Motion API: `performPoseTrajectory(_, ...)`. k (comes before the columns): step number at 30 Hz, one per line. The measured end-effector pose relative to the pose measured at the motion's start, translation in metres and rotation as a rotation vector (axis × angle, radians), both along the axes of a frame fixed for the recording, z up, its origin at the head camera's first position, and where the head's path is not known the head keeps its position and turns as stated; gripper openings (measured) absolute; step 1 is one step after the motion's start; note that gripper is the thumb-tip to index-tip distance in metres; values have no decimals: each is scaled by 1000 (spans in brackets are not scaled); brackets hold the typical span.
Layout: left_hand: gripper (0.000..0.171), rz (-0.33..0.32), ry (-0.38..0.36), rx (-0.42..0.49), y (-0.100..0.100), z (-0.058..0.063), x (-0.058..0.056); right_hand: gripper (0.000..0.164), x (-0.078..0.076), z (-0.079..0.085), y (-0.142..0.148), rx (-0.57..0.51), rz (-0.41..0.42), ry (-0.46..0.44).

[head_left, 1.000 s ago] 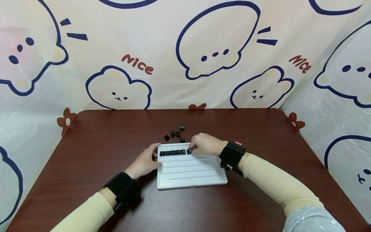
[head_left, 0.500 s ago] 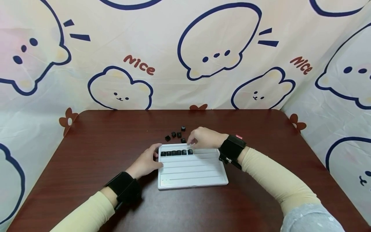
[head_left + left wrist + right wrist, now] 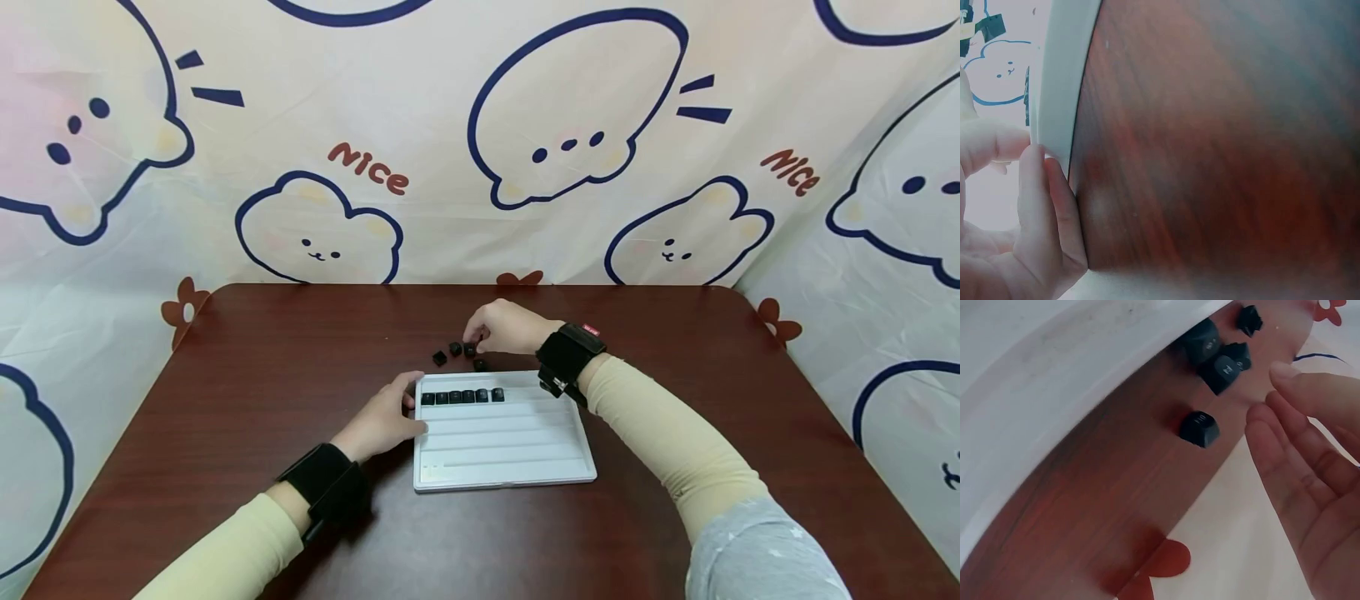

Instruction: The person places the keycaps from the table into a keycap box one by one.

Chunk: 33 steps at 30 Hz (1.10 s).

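A white ridged keycap tray (image 3: 510,446) lies on the table, with several black keycaps (image 3: 455,397) lined up along its far ridge. My left hand (image 3: 381,421) grips the tray's left edge between thumb and fingers; the left wrist view shows fingertips on the tray's side wall (image 3: 1063,69). Beyond the tray, my right hand (image 3: 504,327) hovers over loose black keycaps (image 3: 439,358). In the right wrist view, a keycap (image 3: 1199,429) marked with small print stands near the fingertips, apart from them. Nothing shows between right thumb and fingers (image 3: 1266,428).
Other loose keycaps (image 3: 1219,374) sit close together near the tray's far edge. The brown table (image 3: 300,350) ends at a cartoon-printed cloth (image 3: 435,233) behind it. Black bands (image 3: 570,360) with cameras circle both wrists.
My right hand has left the last keycap in the tray row and moved away and left, over the loose keycaps. My left hand stays on the tray edge.
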<state>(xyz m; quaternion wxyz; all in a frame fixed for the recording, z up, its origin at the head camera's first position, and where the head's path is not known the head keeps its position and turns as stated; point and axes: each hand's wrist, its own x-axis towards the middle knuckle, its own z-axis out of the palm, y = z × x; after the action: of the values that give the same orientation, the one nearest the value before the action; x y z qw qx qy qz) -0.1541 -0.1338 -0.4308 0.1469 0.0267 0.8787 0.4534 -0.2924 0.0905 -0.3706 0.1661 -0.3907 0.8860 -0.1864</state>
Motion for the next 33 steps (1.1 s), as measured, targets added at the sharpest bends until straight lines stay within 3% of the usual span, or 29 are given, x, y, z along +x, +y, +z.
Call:
performPoseTrajectory(14, 77, 10, -23, 0, 0, 1, -2, 23, -12, -25, -17, 76, -61, 37)
performPoseTrajectory(33, 76, 23, -35, 8, 0, 0, -3, 30, -11, -27, -25, 137, -73, 12)
